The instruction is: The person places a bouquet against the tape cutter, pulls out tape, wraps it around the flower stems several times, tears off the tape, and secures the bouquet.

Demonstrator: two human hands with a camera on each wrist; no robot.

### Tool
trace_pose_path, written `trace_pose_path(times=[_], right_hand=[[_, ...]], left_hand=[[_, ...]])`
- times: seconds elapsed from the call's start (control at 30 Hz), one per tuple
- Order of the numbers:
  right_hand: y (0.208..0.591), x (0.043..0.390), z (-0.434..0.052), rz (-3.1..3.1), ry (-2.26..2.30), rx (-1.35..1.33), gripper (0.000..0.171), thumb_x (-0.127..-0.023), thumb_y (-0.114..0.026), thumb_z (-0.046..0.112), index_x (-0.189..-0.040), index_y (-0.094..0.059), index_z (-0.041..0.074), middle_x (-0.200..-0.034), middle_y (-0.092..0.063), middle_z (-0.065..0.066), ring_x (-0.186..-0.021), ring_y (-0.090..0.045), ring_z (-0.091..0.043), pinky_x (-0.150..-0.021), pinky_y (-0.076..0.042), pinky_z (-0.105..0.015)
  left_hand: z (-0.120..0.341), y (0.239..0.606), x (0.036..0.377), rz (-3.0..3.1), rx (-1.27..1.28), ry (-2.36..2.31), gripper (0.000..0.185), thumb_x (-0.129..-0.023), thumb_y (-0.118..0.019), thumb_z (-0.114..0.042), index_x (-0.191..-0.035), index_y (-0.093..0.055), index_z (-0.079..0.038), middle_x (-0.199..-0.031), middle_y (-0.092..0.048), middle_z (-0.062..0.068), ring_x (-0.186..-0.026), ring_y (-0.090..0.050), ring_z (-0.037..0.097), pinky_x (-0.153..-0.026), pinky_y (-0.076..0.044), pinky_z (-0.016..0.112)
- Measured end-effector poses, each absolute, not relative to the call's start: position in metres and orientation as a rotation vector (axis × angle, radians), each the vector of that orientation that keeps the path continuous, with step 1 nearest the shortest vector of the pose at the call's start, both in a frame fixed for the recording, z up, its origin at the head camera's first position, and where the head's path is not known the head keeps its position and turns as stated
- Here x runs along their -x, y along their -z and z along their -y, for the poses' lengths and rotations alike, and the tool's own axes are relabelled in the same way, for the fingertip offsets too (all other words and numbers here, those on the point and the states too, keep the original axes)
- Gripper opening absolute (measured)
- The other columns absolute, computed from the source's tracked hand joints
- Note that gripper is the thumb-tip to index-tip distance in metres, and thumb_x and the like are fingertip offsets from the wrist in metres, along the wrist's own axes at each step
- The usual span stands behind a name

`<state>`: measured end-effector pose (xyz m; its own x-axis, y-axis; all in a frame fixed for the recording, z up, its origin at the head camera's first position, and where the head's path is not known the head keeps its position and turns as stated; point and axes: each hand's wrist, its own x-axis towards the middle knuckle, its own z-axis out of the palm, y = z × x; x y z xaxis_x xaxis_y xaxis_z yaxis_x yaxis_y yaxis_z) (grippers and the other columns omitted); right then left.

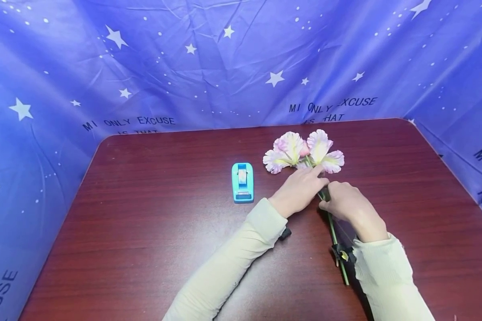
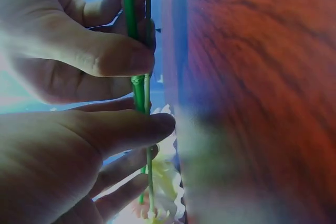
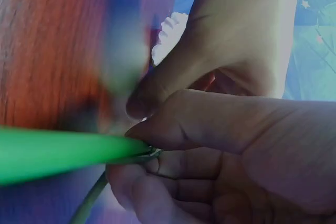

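Artificial flowers with ruffled pink-and-white petals (image 1: 291,147) lie toward the far right of the table, their green stems (image 1: 333,232) running toward the near edge. My left hand (image 1: 301,189) pinches the stems just below the blossoms. Right beside it, my right hand (image 1: 355,207) grips them slightly lower down. In the left wrist view, thumb and fingers of both hands close on two stems, a thick green stem (image 2: 129,3) and a thinner one. A bright green stem (image 3: 63,153) sticks out from the right hand's pinch in the right wrist view.
A light-blue tape dispenser (image 1: 243,183) with a roll in it stands left of the flowers. Small black devices (image 1: 285,234) sit at the wrists, one close to the lower stems. The dark red wooden table (image 1: 144,200) meets a blue star-printed curtain (image 1: 225,67) at the back.
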<state>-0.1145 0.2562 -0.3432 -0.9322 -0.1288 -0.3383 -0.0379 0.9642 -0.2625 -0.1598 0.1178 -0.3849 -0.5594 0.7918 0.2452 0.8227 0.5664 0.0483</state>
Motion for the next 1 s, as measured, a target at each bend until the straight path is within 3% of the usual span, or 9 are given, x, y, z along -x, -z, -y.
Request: trace_pose_path(times=[0.23, 0.77, 1.0], right_hand=[[0.339, 0.113, -0.255, -2.78, 0.349, 0.118, 0.024, -0.079, -0.07, 0.019, -0.071, -0.053, 0.004, -0.064, -0.058, -0.011, -0.062, -0.059, -0.03, -0.063, -0.049, -0.047], [0.335, 0.11, -0.251, -2.858, 0.347, 0.186, 0.024, -0.077, -0.068, 0.016, -0.067, -0.048, 0.006, -0.064, -0.054, -0.01, -0.062, -0.054, -0.031, -0.062, -0.047, -0.05], [0.332, 0.109, -0.247, -2.926, 0.377, 0.231, 0.029, -0.077, -0.064, 0.015, -0.063, -0.039, 0.013, -0.059, -0.039, -0.002, -0.058, -0.044, -0.025, -0.056, -0.041, -0.042]], left_hand=[[-0.119, 0.383, 0.161, 2.591, 1.329, 0.144, 0.025, -0.096, -0.056, -0.02, -0.114, -0.073, -0.027, -0.115, -0.065, -0.01, -0.107, -0.056, 0.014, -0.097, -0.041, 0.028], [-0.115, 0.373, 0.154, 2.511, 1.203, -0.076, 0.024, -0.096, -0.055, -0.024, -0.109, -0.074, -0.034, -0.115, -0.067, -0.014, -0.11, -0.054, 0.012, -0.094, -0.038, 0.029], [-0.111, 0.369, 0.154, 2.443, 1.128, -0.113, 0.024, -0.095, -0.056, -0.023, -0.1, -0.076, -0.037, -0.11, -0.068, -0.014, -0.11, -0.053, 0.012, -0.097, -0.037, 0.029]])
